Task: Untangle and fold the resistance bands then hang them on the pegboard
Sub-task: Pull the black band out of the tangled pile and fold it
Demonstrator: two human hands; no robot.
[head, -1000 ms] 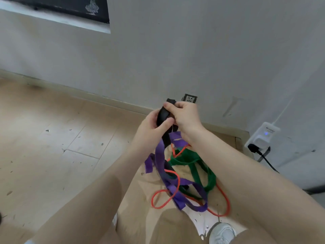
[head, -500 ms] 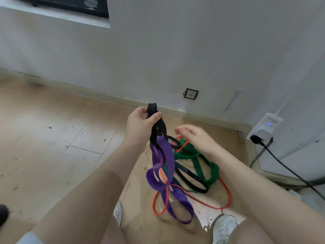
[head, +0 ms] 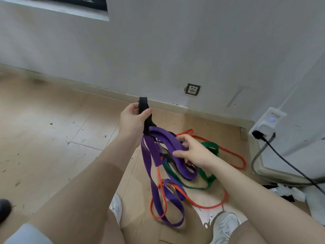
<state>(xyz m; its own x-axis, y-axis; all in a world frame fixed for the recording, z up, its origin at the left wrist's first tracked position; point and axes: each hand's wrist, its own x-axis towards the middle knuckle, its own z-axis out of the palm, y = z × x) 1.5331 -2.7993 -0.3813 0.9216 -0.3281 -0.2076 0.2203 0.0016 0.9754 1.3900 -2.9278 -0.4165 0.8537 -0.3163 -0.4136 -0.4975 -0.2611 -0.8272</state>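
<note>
We see bare wooden floor (head: 52,138) lying open to the left. To the right, tangled coloured rubber bands (head: 202,173), a black cable (head: 290,164) and white shoes (head: 225,226) crowd the way.

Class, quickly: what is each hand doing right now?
Left hand: grips the folded black rubber resistance band.
Right hand: fingers curl round the wide purple rubber resistance band.
</note>
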